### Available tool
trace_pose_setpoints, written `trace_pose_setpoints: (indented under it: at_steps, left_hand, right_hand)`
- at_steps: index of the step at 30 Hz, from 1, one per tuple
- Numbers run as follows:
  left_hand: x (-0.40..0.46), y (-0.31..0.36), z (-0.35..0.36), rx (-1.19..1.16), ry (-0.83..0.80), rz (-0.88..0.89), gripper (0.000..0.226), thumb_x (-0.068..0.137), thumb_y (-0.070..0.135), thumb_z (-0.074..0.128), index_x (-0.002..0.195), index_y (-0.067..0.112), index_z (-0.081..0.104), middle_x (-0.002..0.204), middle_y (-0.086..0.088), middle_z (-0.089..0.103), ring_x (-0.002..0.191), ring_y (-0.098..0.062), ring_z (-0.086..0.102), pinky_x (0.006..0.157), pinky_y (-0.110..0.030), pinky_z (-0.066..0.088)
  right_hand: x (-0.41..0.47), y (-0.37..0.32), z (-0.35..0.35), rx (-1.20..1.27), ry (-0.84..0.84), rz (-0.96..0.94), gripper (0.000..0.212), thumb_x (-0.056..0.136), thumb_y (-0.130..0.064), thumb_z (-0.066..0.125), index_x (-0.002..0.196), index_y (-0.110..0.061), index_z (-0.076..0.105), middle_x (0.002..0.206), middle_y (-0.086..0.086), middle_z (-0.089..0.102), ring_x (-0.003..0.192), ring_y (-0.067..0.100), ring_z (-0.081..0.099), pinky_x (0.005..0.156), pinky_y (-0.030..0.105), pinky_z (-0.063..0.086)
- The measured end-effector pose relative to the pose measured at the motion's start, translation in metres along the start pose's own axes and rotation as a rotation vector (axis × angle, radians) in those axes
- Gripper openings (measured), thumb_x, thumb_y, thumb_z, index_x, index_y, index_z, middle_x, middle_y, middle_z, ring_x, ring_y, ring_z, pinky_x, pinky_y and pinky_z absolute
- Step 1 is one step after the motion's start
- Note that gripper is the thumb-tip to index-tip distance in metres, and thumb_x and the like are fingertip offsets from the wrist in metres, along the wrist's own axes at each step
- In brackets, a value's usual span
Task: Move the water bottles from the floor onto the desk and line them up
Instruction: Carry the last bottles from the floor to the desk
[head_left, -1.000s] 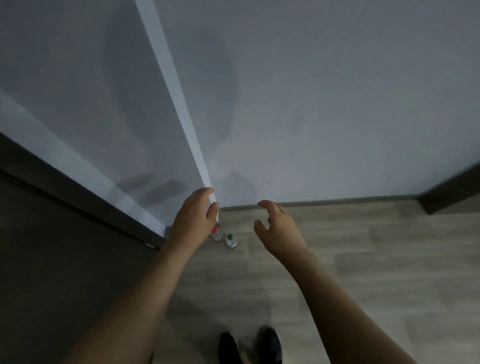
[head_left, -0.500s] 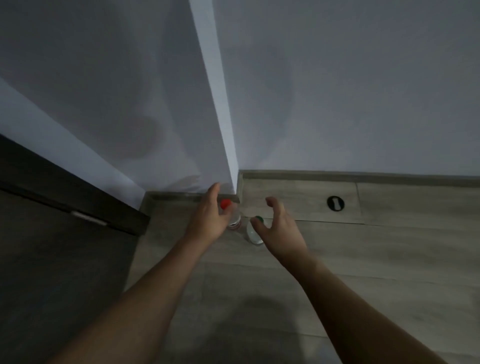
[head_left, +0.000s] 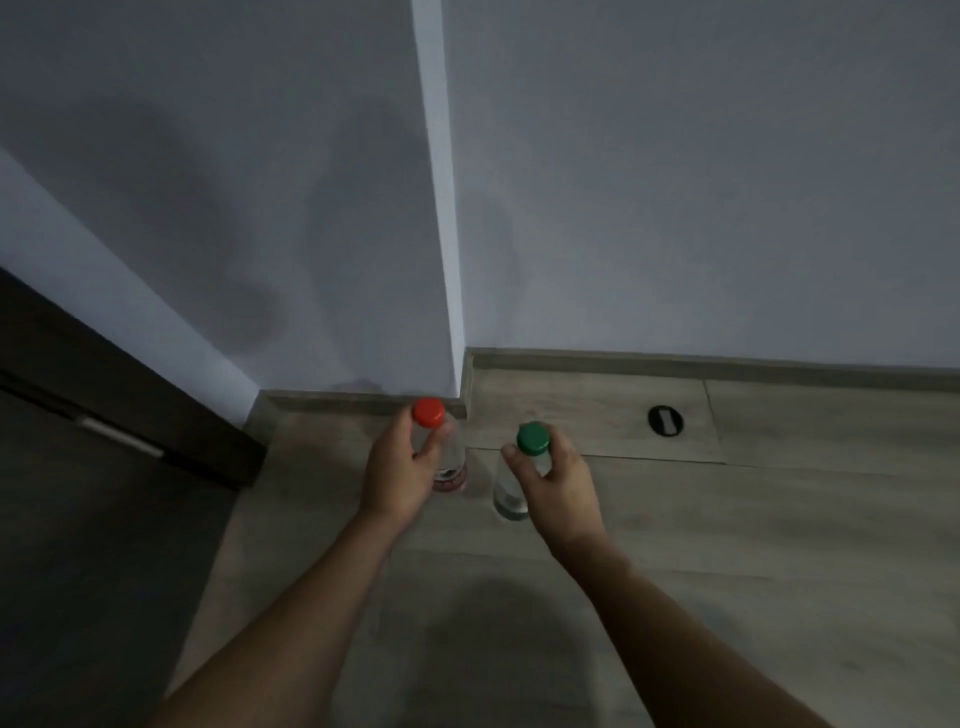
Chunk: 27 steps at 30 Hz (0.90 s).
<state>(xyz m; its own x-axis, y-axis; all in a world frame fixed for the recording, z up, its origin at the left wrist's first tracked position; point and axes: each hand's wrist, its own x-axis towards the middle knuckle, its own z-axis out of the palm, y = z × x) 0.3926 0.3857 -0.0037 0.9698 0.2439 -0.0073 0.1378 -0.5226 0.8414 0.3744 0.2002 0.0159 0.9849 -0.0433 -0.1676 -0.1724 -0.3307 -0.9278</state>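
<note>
We see two clear bottles upright on the floor (head_left: 779, 545) near the wall corner: our left hand (head_left: 400, 467) grips the red-capped bottle (head_left: 451, 457), our right hand (head_left: 558, 480) the green-capped bottle (head_left: 508, 488).

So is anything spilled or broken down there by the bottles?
Nothing looks spilled or broken. The red-capped bottle and the green-capped bottle both stand upright on the wooden floor, caps on. The left hand grips one, the right hand the other. The dark round thing is just a fitting set in the floor.
</note>
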Motion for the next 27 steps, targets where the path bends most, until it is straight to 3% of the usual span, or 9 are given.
trace_pose_setpoints:
  at_steps: [2,5,8,10,14,17,19,21,27]
  left_hand:
    - [-0.009,0.045,-0.027,-0.041,0.026,-0.025,0.018,0.093,0.035,0.066,0.107,0.024,0.063,0.095,0.006,0.069,0.088,-0.010,0.064,0.078,-0.028,0.049]
    - [-0.023,0.136,-0.081,-0.068,0.032,-0.024,0.021,0.096,0.036,0.062,0.109,0.020,0.057,0.096,0.005,0.066,0.090,-0.011,0.062,0.080,-0.029,0.048]
    - [-0.036,0.246,-0.146,-0.058,0.015,-0.028,0.021,0.097,0.042,0.054,0.111,0.030,0.045,0.096,0.017,0.058,0.088,0.007,0.056,0.078,-0.009,0.041]
    - [-0.044,0.328,-0.195,-0.038,0.025,0.014,0.027,0.096,0.048,0.049,0.115,0.033,0.039,0.096,0.020,0.052,0.089,0.012,0.053,0.074,-0.002,0.035]
    - [-0.067,0.494,-0.296,-0.070,0.011,0.153,0.042,0.092,0.059,0.044,0.122,0.031,0.037,0.108,0.011,0.054,0.095,-0.002,0.057,0.077,-0.010,0.041]
    - [-0.095,0.595,-0.363,-0.140,0.113,0.292,0.034,0.097,0.052,0.049,0.121,0.028,0.041,0.107,0.027,0.056,0.099,0.011,0.056,0.078,-0.003,0.042]
    - [-0.111,0.645,-0.393,-0.197,0.199,0.357,0.028,0.098,0.045,0.052,0.117,0.029,0.041,0.105,0.036,0.056,0.096,0.012,0.057,0.079,-0.003,0.042]
    - [-0.124,0.684,-0.410,-0.263,0.274,0.383,0.024,0.098,0.043,0.052,0.113,0.028,0.041,0.099,0.037,0.055,0.090,0.010,0.057,0.079,-0.005,0.043]
    - [-0.151,0.719,-0.418,-0.384,0.257,0.379,0.026,0.096,0.044,0.054,0.105,0.020,0.049,0.090,0.008,0.062,0.082,0.002,0.062,0.071,-0.004,0.045]
  right_hand:
    - [-0.012,-0.053,-0.025,0.045,0.043,0.013,0.014,0.088,-0.040,0.067,0.098,-0.035,0.059,0.095,-0.010,0.066,0.084,-0.001,0.062,0.067,0.014,0.049]
    - [-0.035,-0.155,-0.072,0.056,0.101,-0.027,0.015,0.089,-0.036,0.068,0.099,-0.026,0.061,0.093,-0.007,0.065,0.085,0.004,0.061,0.076,0.028,0.054]
    - [-0.060,-0.272,-0.120,0.062,0.123,-0.047,0.018,0.091,-0.032,0.067,0.104,-0.021,0.062,0.097,-0.003,0.065,0.090,0.010,0.061,0.083,0.038,0.054]
    - [-0.081,-0.354,-0.154,0.059,0.152,-0.075,0.018,0.091,-0.031,0.066,0.106,-0.023,0.059,0.098,-0.006,0.063,0.093,0.010,0.060,0.085,0.038,0.053]
    - [-0.135,-0.514,-0.222,0.092,0.184,-0.130,0.016,0.092,-0.031,0.066,0.105,-0.031,0.057,0.098,-0.013,0.061,0.092,0.006,0.060,0.083,0.031,0.052]
    - [-0.188,-0.606,-0.267,0.169,0.230,-0.190,0.017,0.089,-0.040,0.065,0.102,-0.032,0.059,0.091,-0.015,0.063,0.085,0.002,0.061,0.071,0.018,0.050]
    - [-0.216,-0.648,-0.289,0.231,0.281,-0.199,0.024,0.085,-0.048,0.062,0.100,-0.029,0.060,0.088,-0.016,0.062,0.079,0.002,0.060,0.064,0.017,0.049]
    - [-0.236,-0.676,-0.303,0.255,0.328,-0.235,0.021,0.087,-0.043,0.062,0.093,-0.023,0.060,0.080,-0.014,0.062,0.072,0.001,0.058,0.062,0.015,0.047]
    - [-0.270,-0.697,-0.322,0.274,0.430,-0.274,0.014,0.089,-0.027,0.066,0.080,-0.022,0.056,0.064,-0.018,0.058,0.054,-0.004,0.050,0.052,0.009,0.043]
